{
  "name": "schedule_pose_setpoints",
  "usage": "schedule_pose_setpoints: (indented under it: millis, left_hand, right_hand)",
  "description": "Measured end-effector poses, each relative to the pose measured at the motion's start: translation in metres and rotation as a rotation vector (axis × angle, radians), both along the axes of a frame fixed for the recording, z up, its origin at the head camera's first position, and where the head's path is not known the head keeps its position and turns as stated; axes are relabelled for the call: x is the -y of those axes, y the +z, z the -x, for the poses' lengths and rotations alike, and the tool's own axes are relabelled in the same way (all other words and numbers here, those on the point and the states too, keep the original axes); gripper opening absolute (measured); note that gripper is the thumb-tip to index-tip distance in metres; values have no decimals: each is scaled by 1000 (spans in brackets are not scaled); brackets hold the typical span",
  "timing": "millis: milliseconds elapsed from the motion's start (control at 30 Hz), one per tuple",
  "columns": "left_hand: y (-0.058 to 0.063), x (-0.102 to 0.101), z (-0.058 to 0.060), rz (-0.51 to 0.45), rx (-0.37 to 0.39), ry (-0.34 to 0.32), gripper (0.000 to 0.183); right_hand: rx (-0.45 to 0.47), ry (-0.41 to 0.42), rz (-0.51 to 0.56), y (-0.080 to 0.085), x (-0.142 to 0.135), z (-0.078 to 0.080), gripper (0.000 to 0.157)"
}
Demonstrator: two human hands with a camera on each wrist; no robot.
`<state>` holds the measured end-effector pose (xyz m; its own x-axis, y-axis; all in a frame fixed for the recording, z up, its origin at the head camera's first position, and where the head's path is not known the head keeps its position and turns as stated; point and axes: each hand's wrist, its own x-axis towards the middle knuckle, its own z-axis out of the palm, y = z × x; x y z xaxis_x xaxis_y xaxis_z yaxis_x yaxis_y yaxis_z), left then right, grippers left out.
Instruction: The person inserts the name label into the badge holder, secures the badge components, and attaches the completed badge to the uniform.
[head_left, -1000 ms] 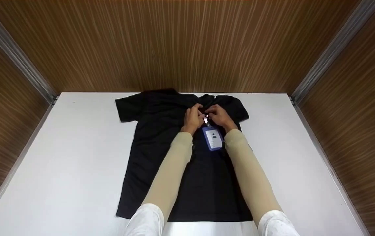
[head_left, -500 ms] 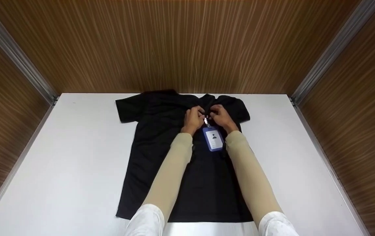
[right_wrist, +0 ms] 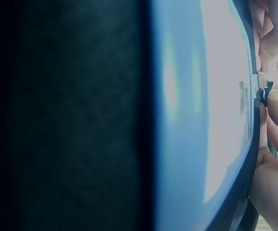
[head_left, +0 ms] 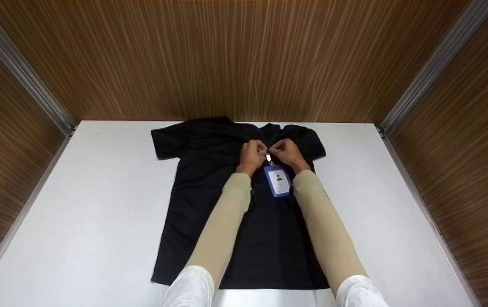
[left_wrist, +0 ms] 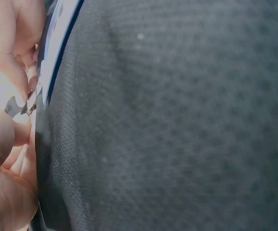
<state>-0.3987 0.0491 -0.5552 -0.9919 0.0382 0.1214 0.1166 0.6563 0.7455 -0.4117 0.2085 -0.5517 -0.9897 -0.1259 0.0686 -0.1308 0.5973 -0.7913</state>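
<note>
A black short-sleeved shirt [head_left: 209,204] lies spread out in the head view. On its chest lies an ID badge [head_left: 278,181] in a blue frame, with a pale clip [head_left: 269,158] at its top. My left hand [head_left: 252,156] pinches at the clip's upper end with thumb and forefinger. From the other side, my right hand [head_left: 287,153] pinches at the same place, its fingertips close to the left's. Both wrist views show a small dark piece [right_wrist: 264,94] between the fingertips; I cannot tell whether shirt cloth is pinched too.
The shirt lies on a white table [head_left: 103,204]. A wood-grain panel [head_left: 226,59] rises behind its far edge, with similar panels at left and right. The shirt's collar end lies close to the back panel.
My right hand's fingers opened and drew slightly away from the clip, then came back down to it in a pinch. My left hand stays at the clip; badge and shirt barely shift.
</note>
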Motion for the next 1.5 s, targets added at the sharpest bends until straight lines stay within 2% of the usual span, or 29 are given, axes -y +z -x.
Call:
schedule_pose_setpoints:
  millis: [167, 367, 567, 733, 833, 1033, 1167, 1500]
  left_hand:
    - [-1, 0, 1, -4, 2, 9, 9]
    - [0, -1, 1, -23, 19, 15, 8]
    - [1, -2, 0, -54, 42, 20, 9]
    - [2, 0, 0, -44, 39, 19, 10]
    - [2, 1, 0, -35, 33, 15, 11]
    - [2, 2, 0, -47, 44, 16, 10]
    - [1, 2, 0, -47, 44, 15, 12]
    - [1, 0, 1, -63, 81, 0, 12]
  right_hand:
    - [-17, 31, -16, 2, 0, -1, 17]
    - [-42, 64, -87, 2, 3, 0, 14]
    - [-24, 20, -113, 3, 6, 0, 12]
    - [3, -18, -125, 3, 6, 0, 14]
    - [8, -17, -138, 3, 5, 0, 16]
    - [-6, 48, -150, 2, 3, 2, 19]
    - [-13, 63, -156, 2, 2, 3, 18]
    - [-6, 5, -164, 3, 5, 1, 20]
